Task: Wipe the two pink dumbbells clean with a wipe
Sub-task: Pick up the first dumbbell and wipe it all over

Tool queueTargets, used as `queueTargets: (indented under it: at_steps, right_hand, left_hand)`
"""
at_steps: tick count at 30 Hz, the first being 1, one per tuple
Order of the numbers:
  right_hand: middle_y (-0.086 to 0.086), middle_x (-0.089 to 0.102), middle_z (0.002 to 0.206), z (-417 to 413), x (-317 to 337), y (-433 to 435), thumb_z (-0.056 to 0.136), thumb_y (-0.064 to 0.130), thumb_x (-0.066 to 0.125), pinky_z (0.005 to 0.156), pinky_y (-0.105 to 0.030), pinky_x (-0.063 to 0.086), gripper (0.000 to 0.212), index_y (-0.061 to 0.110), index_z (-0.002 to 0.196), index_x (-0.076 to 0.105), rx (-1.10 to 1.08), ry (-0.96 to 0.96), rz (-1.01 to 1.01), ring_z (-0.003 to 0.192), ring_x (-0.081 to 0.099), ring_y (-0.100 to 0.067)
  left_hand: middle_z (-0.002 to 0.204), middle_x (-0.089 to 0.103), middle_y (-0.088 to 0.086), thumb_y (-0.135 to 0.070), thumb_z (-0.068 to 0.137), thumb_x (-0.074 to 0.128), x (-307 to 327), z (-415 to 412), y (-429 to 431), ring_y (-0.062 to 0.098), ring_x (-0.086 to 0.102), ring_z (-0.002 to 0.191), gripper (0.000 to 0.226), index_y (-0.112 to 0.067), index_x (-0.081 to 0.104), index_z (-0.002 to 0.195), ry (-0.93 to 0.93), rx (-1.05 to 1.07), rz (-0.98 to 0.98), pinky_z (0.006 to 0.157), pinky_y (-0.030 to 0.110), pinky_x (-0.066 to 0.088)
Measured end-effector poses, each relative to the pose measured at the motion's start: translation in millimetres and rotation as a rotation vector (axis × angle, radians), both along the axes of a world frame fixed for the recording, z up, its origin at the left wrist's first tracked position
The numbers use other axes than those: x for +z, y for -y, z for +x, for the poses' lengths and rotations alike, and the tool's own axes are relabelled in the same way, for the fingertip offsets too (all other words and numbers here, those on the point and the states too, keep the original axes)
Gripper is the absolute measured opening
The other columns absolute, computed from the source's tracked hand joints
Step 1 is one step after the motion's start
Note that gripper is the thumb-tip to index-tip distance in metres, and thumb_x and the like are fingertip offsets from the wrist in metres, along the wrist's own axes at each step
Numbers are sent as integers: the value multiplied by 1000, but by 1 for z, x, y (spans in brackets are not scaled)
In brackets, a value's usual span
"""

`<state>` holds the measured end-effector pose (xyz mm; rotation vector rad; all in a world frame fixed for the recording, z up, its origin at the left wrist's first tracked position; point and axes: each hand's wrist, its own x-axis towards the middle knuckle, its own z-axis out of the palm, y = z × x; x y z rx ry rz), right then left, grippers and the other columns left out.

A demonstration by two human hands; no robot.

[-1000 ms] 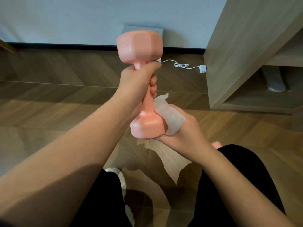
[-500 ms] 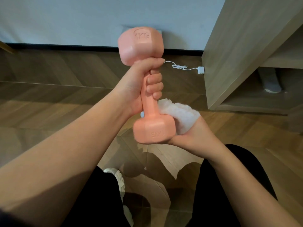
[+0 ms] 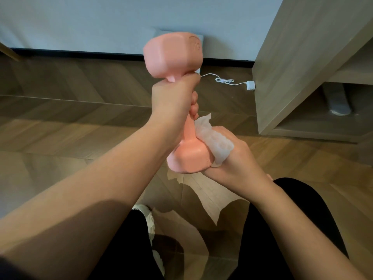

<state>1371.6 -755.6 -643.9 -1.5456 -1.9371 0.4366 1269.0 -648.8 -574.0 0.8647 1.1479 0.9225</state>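
Observation:
I hold a pink dumbbell upright above the floor. My left hand grips its handle just under the upper head. My right hand holds a white wipe pressed against the right side of the lower head, where it meets the handle. The wipe drapes over my fingers and hides them. A small pink patch shows behind my right wrist; I cannot tell whether it is the second dumbbell.
A wooden cabinet with an open lower shelf stands at the right. A white cable with a plug lies on the wooden floor by the wall. My black-clad legs and a white shoe are below.
The dumbbell has turned in my left hand, so its fingers now face away. The wipe slid up from the lower head's side toward the handle.

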Motion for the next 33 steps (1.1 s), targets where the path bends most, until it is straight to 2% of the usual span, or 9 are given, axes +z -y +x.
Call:
queueTargets:
  at_steps: [3,7,10,14,17,20,23,26,33]
  right_hand:
    - [6,59,116,2,2,-1,76,26,82,85,-4,38,61,20,128,51,5,-66,9,109,48,1]
    - [21,58,112,12,7,2,71,35,85,84,-8,44,61,22,125,59,-2,-251,-109,105,56,5]
    - [17,63,111,20,11,3,68,33,88,85,-15,49,63,25,123,60,1,-403,-228,107,60,-1]
    - [9,63,110,21,23,1,69,32,84,85,-30,53,51,26,114,61,131,-396,-139,106,60,-13]
    - [8,64,105,16,23,0,70,26,84,81,-37,54,44,24,108,62,158,-468,-138,101,62,-19]
    - [6,65,105,15,18,0,69,14,87,81,-24,52,46,19,108,63,111,-557,-202,101,63,-15]
    - [11,65,105,13,16,3,69,26,86,83,-17,50,49,27,112,62,56,-551,-183,102,63,-9]
    - [17,62,108,8,18,4,73,37,81,85,-13,48,49,38,116,57,39,-413,-122,105,60,-2]
    - [6,62,122,5,14,4,79,30,81,93,-12,44,56,14,128,59,17,-165,-32,114,56,-3]
  left_hand:
    - [47,37,1,-12,87,63,-1,-3,-1,15,32,39,26,-15,46,68,18,12,30,44,23,30]
    - [51,44,-3,-17,89,62,3,-11,-8,10,40,42,21,-16,50,72,201,-258,-125,45,21,39]
    - [58,53,-2,-22,86,58,5,-14,-10,10,49,48,23,-16,53,65,406,-405,-203,49,22,46]
    - [54,54,-6,-29,76,60,7,-14,-8,7,49,43,26,-18,50,55,521,-450,-242,44,17,43]
    - [39,32,-9,-25,84,56,9,-10,-9,5,29,31,38,-20,40,50,468,-446,-267,35,17,27]
    - [38,27,-10,-22,93,51,10,-6,-11,6,24,31,46,-21,39,48,371,-373,-246,35,18,26]
    - [39,29,-9,-20,92,52,10,-6,-10,8,25,31,41,-20,39,53,276,-304,-182,36,18,29]
    - [41,32,-8,-20,90,56,9,-6,-8,9,27,32,35,-19,40,59,185,-257,-139,38,17,32]
    - [44,38,-4,-18,86,61,4,-2,-4,13,32,35,28,-17,44,64,7,-88,-50,41,20,33]
